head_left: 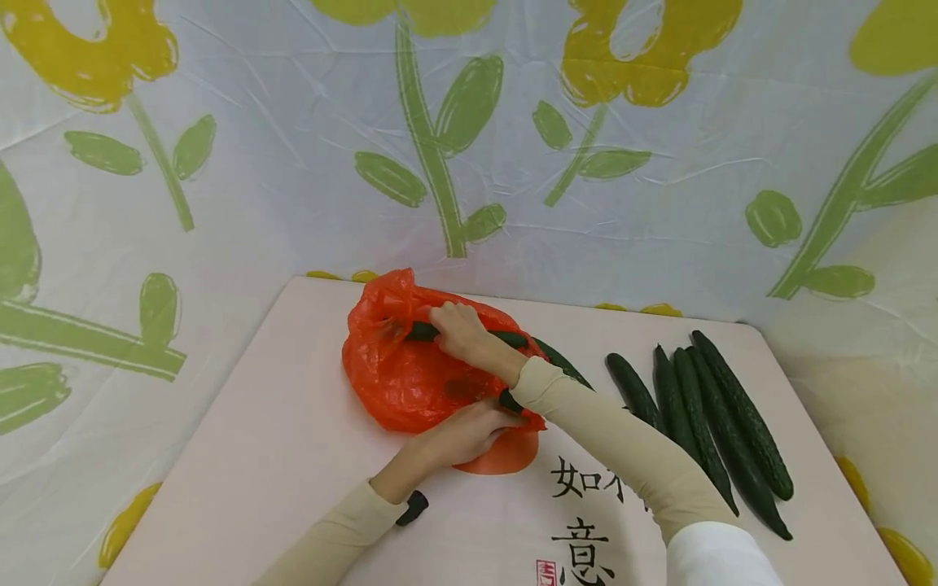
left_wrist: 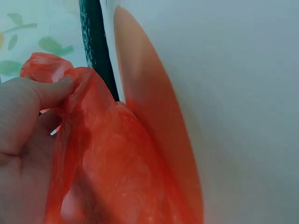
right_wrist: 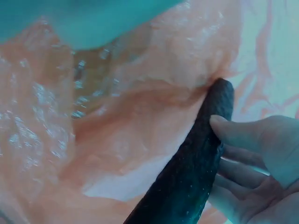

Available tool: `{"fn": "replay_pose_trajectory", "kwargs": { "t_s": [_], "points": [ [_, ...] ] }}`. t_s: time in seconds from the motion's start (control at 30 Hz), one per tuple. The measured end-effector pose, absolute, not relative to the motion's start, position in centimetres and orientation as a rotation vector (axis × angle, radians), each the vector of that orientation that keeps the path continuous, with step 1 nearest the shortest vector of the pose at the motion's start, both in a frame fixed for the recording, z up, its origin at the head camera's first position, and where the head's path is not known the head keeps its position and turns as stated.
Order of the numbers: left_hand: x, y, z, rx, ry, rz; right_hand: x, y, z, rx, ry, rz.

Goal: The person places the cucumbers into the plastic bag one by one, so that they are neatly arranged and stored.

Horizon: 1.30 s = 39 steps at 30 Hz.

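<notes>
A red plastic bag point(head_left: 410, 382) lies at the back middle of the table. My left hand point(head_left: 469, 431) pinches the rim of its mouth at the near right; in the left wrist view, the thumb point(left_wrist: 58, 91) presses the bunched film. My right hand point(head_left: 462, 332) reaches into the bag and holds a dark green cucumber point(right_wrist: 187, 158) near its end, thumb on one side and fingers on the other. Red film surrounds this cucumber's tip. Another cucumber point(head_left: 560, 360) extends out past the bag's right side, partly hidden behind the right forearm. The film hides most of the bag's inside.
Several cucumbers point(head_left: 725, 423) lie side by side at the table's right, partly behind the right sleeve point(head_left: 623, 448). The pale tabletop point(head_left: 293, 456) bears an orange disc point(head_left: 506, 456) and black characters point(head_left: 579, 553). A flower-patterned cloth point(head_left: 293, 163) stands behind the table.
</notes>
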State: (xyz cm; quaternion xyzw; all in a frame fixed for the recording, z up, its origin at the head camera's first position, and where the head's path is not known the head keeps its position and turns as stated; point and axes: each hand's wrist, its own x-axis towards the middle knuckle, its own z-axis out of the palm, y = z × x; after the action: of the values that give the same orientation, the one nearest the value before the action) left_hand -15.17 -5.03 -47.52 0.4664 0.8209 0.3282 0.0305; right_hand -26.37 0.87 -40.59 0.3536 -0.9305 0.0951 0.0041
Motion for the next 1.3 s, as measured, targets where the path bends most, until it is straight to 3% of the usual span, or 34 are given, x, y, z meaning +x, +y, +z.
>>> {"fn": "replay_pose_trajectory", "kwargs": {
  "t_s": [0.17, 0.37, 0.6, 0.77, 1.0, 1.3],
  "points": [
    [-14.3, -5.3, -47.5, 1.453, 2.540, 0.873, -26.8, 1.3, -41.7, 1.087, -2.947, 0.350],
    [-13.4, -8.0, -45.9, 1.166, 2.470, 0.813, -27.3, 2.4, -43.0, 1.088, -3.000, 0.403],
    [-14.9, -12.0, -43.6, 0.965, 2.749, 1.089, -27.8, 3.0, -43.5, 1.061, -3.040, 0.431],
    [-16.3, -14.4, -42.9, 0.856, 3.149, 1.114, -28.3, 3.7, -43.2, 1.180, -3.062, 0.527],
    [-17.2, -17.1, -42.4, 0.643, 3.337, 0.765, -28.5, 5.4, -41.6, 1.431, -3.082, 0.524],
    [-17.0, -18.5, -43.0, 0.519, 3.285, 0.365, -26.9, 8.3, -40.5, 1.294, -3.293, 0.343]
  ]
}}
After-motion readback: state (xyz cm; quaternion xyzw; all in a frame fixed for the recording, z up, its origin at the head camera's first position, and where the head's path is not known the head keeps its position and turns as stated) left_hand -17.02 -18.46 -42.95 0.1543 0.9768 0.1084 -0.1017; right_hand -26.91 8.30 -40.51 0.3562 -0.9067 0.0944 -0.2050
